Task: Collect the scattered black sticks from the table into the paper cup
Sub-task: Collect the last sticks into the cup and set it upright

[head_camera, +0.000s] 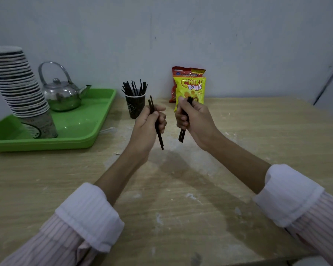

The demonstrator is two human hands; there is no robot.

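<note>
Evidently the job is close to its end: the paper cup (135, 109) bristles with black sticks (135, 88), and I can make out no loose ones on the table (181, 208). What is left, as I judge it, is only what the hands carry. The left hand (148, 121) has its fingers curled round the left bundle (160, 137), a couple of sticks held steeply. The right hand (190, 116) grips the right bundle (181, 135) the same way. Both hands hover above the table, apart from each other, with the cup just beyond the left hand at about eleven o'clock. Both bundles have yet to go in.

The table is pale wood grain, scuffed with whitish smears. At nine o'clock lies a green tray (46, 144) bearing a steel kettle (62, 95) and a leaning stack of cups (17, 83). At twelve o'clock, behind the right hand, snack bags (190, 85) stand against a plain grey wall (200, 35).
</note>
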